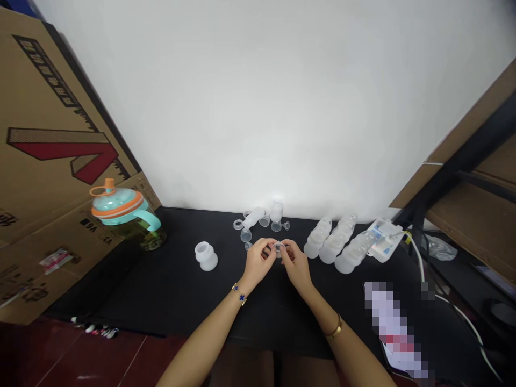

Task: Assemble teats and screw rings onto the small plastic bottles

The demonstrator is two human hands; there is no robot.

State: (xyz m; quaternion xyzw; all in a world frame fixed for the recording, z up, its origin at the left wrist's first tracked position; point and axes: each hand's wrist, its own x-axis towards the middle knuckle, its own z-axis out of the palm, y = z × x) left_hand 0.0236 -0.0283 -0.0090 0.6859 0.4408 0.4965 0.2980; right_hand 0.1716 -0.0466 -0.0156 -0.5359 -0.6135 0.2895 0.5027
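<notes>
My left hand (260,258) and my right hand (295,263) meet over the black table. Between their fingertips they pinch a small clear plastic ring (278,246), partly covered by the fingers. An open white translucent bottle (206,256) with a narrow waist stands left of my left hand. Beyond the hands lie loose translucent parts: a bottle body (255,217), another bottle body (277,210), a clear ring (238,224) and a clear cap (245,235). To the right of my right hand, several capped translucent bottles (341,239) stand in a group.
A large teal-lidded jug (127,212) stands at the left by a cardboard box (48,161). At the right are a white power strip (385,240) with cables, a blurred-out phone (397,344) and a dark shelf frame (463,140). A white wall (282,107) closes off the back.
</notes>
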